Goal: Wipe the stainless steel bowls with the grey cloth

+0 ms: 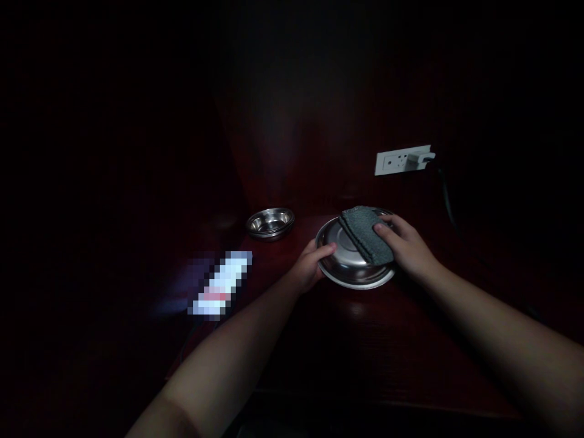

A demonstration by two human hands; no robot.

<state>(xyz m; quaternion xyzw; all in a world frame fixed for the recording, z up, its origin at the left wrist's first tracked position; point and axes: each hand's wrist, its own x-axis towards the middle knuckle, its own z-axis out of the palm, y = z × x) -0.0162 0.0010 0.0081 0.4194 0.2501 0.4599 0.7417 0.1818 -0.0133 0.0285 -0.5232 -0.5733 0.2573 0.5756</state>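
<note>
A shiny steel plate (351, 267) rests on the dark red wooden table (365, 340), tilted a little toward me. My left hand (309, 264) grips its left rim, thumb over the edge. My right hand (406, 246) presses a folded grey cloth (365, 234) against the plate's right side, fingers curled over the cloth.
A small stack of steel bowls (270, 222) sits to the left behind the plate. A blurred white object (221, 285) lies further left. On the wall behind is a white socket (401, 160) with a plug and a dark cable. The room is very dim.
</note>
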